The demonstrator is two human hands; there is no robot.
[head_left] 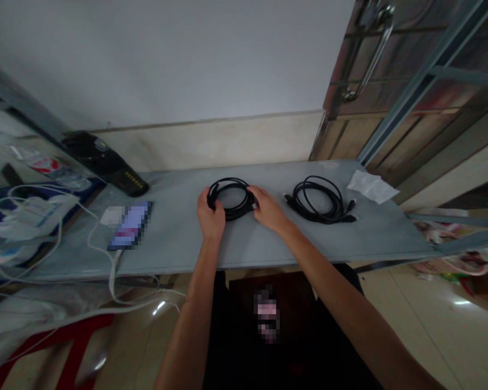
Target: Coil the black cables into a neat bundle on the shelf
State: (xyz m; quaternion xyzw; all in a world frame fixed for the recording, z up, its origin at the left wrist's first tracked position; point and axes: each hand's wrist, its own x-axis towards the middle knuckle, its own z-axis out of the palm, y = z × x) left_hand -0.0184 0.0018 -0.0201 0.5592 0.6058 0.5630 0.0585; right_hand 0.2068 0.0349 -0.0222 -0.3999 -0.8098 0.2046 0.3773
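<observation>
Black, round-coiled cable (pixel 239 213) is lying on the long grey table (pixel 179 216); left hand (pixel 211 216) and right hand (pixel 267 208) are pinching opposite sides. If either grip starts slackening, springy loops could be fanning apart.

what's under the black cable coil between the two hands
The grey tabletop shows through the middle of the black cable coil. Anything else directly beneath it, or beneath the left hand and right hand, is covered.
</observation>
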